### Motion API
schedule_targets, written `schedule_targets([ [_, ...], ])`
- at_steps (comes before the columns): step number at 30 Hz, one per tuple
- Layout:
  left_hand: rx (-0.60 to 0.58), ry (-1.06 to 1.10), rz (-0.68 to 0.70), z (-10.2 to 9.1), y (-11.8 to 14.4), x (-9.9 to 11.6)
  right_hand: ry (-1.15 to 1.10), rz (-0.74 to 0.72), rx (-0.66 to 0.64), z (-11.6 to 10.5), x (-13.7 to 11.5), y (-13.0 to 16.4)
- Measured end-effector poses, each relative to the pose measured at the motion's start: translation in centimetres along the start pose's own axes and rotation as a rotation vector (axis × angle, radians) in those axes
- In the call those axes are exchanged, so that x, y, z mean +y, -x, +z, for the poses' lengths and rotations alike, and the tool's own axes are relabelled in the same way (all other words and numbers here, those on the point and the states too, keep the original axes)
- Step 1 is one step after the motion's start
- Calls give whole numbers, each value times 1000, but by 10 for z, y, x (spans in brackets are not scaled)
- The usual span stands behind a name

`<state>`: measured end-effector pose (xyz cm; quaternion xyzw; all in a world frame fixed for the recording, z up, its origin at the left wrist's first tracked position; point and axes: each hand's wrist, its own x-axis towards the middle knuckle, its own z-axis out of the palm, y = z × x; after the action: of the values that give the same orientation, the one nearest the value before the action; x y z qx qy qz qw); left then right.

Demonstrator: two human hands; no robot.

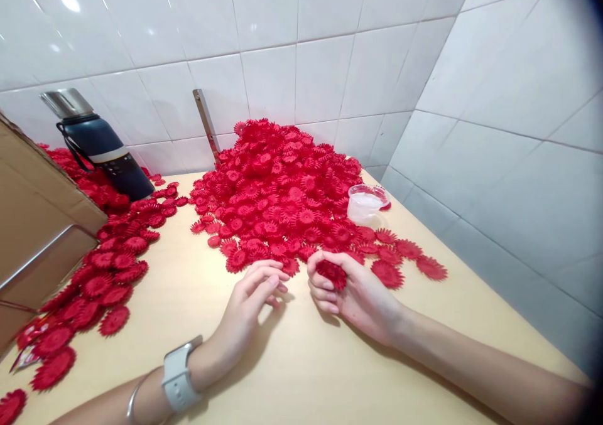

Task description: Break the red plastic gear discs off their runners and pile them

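Red plastic flower-shaped pieces with toothed petals, heaped in a big pile [282, 189] at the back of the pale wooden worktop [301, 362], against the white tiled wall [282, 36]; one such red toothed piece [332, 273] pinched in the right hand [351, 290], grip closed on it with the fingers curled around, just at the near edge of the pile; left hand [252, 296] palm down close beside the right, grip loosely open and holding nothing, fingertips [277, 280] stretched toward the held piece and almost touching the nearest loose flowers; white smartwatch [179, 375] and thin silver bangle [134, 400] on the left wrist.

Further red pieces spread in a looser band [103, 274] along the left side of the worktop, down to the near left corner; brown cardboard box [32, 224] at the left edge, beside that band; dark blue insulated flask with a steel cap [97, 145] lying tilted behind the box, among red pieces; small clear plastic cup [365, 202] standing at the right flank of the pile, touching it; flat metal strip [207, 123] leaning on the wall behind the pile; a few single red flowers [414, 262] scattered to the right of the right hand.
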<state>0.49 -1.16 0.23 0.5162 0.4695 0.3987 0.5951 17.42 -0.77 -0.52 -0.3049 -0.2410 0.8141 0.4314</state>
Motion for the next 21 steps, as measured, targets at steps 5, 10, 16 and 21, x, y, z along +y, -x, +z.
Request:
schedule_targets([
  [5,0,10,-11,-1,0,-1,37,-46,59,1,2,-2],
  [10,2,17,-24,0,0,0,94,-68,82,3,3,-1],
  [16,0,26,-24,1,0,1,106,-50,10,3,3,1],
  [21,26,9,-30,1,-1,2,134,-99,-13,1,-1,-1],
])
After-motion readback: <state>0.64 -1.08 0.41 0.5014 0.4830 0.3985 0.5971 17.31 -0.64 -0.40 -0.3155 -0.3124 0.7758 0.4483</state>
